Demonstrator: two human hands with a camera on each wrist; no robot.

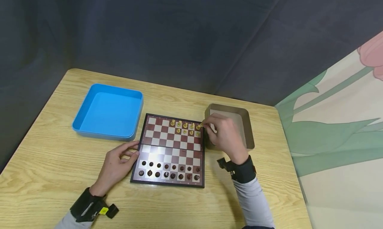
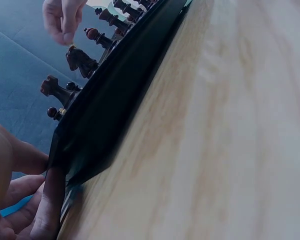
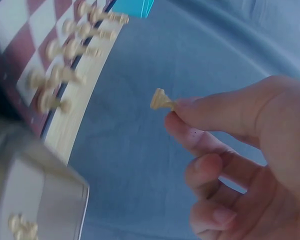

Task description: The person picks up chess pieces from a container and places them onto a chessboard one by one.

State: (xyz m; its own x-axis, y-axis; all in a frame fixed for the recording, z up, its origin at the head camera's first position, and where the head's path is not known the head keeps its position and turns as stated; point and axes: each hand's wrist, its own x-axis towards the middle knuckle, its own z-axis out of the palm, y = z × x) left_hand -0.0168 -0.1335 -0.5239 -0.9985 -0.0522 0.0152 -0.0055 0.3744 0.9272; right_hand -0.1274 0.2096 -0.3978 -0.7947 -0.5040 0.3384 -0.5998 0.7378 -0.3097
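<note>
Right hand (image 1: 225, 132) pinches a piece (image 3: 160, 100) near the board (image 1: 190, 153)

The right hand's grip is closed on the piece — a small, pale one, taken between thumb and forefinger at its narrow end, with the base pointing away from the fingertips. It is near the board's far right corner, beside the tin (image 1: 230, 108). The hand's other fingers are bent and hold nothing.

The left hand (image 1: 118, 160) has a loose grip, neither clenched nor clasping: its bent fingers and thumb touch the board's left edge.

On the board, the pale set (image 1: 185, 125) stands in two part-filled rows toward the far right, while the dark set (image 1: 166, 174) fills two rows on the near side. More pale pieces (image 3: 23, 227) lie in the tin, blurred in the right wrist view.

A blue tray (image 1: 112, 112) sits at the far left of the wooden desk (image 1: 54, 155) — apart from the board. Behind hangs a dark curtain (image 1: 167, 42).
</note>
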